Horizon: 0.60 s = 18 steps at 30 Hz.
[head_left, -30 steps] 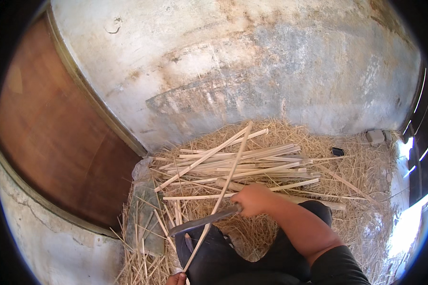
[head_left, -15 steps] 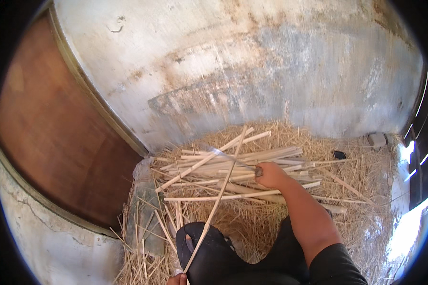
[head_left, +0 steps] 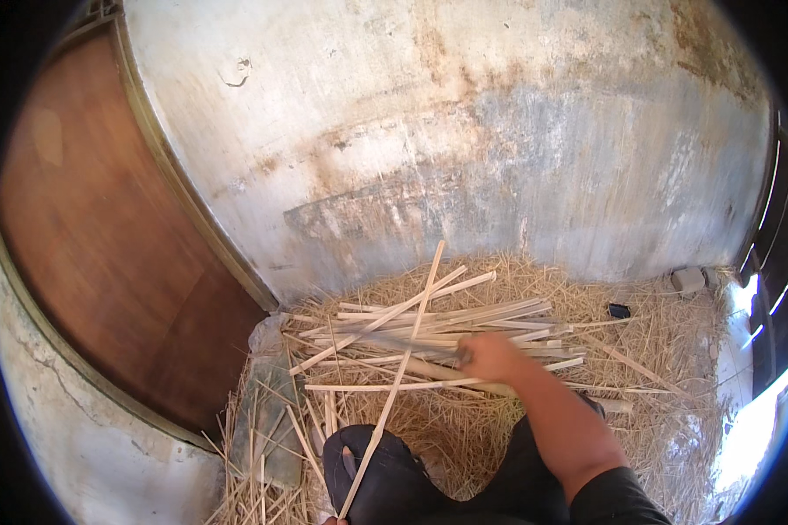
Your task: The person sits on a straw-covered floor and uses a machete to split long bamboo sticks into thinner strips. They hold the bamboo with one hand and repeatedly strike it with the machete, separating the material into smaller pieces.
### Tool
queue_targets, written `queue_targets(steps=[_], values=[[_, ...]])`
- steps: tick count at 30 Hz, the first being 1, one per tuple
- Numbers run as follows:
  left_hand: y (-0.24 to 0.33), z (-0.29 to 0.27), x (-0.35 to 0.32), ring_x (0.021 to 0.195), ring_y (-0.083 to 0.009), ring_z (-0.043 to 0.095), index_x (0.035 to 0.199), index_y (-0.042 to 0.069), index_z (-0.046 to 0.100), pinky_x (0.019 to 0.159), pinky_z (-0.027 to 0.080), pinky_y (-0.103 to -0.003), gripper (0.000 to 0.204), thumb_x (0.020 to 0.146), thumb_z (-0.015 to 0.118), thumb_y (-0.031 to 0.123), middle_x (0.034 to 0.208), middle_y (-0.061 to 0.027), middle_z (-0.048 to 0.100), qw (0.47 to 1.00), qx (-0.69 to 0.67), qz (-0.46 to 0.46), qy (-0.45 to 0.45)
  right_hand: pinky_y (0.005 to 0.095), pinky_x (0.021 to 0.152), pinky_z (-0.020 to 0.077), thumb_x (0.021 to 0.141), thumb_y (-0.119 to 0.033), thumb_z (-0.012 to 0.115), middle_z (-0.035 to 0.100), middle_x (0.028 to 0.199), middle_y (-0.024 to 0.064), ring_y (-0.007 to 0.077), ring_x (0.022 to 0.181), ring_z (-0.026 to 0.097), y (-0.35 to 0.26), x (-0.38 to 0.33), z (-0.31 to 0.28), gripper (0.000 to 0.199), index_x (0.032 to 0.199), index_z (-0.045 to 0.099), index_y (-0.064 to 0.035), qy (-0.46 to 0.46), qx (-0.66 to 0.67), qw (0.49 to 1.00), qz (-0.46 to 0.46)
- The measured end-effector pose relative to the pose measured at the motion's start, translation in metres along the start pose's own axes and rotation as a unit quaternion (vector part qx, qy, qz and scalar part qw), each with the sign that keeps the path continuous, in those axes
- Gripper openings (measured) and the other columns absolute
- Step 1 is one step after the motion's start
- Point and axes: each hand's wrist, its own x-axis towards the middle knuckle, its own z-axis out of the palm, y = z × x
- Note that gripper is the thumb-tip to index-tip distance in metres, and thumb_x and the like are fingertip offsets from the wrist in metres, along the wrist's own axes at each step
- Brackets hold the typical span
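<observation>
Shaving or trimming the strip point(head_left: 394, 389), left of the right hand point(head_left: 492, 360), looks to be the step in hand; another stroke would call for a steady near end. The right hand grips the blurred knife point(head_left: 439, 351), blade pointing left, forearm angled forward and inward; the left hand point(head_left: 334, 521), mostly cut off, seems to pinch the strip's near end.

Straw-coloured shavings point(head_left: 464, 459) cover the floor point(head_left: 693, 429), carrying heaped pale strips point(head_left: 490, 316), a small black object point(head_left: 619, 311) and a greyish block point(head_left: 688, 280).

Right hand point(head_left: 492, 357) and blurred blade point(head_left: 436, 348) now farther up the pale strip point(head_left: 376, 435)
</observation>
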Motion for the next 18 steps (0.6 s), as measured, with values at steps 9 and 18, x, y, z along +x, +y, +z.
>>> queue_targets(steps=[9,18], values=[[0.020,-0.026,0.004,0.083,-0.0423,0.064,0.102,-0.005,0.063,0.072,0.050,-0.046,0.046,0.101,0.040,0.035,0.089,-0.0264,0.066,0.993,-0.083,-0.002,-0.086,0.0458,0.071,0.0522,0.072,-0.026,0.070,0.068,0.079,0.0145,0.0350,0.079,0.067,0.016,0.007,0.003,0.027,0.095,0.069,-0.0123,0.000,0.027,0.999,0.045],[0.003,-0.008,0.017,0.070,-0.0293,0.058,0.089,-0.005,0.060,0.065,0.048,-0.042,0.051,0.102,0.036,0.038,0.076,-0.0183,0.062,0.990,-0.103,0.003,-0.099,0.0469,0.078,0.0523,0.071,-0.021,0.068,0.069,0.091,0.0196,0.0365,0.085,0.066,0.019,0.014,0.020,0.030,0.100,0.068,-0.0116,-0.102,0.058,0.993,0.011]])
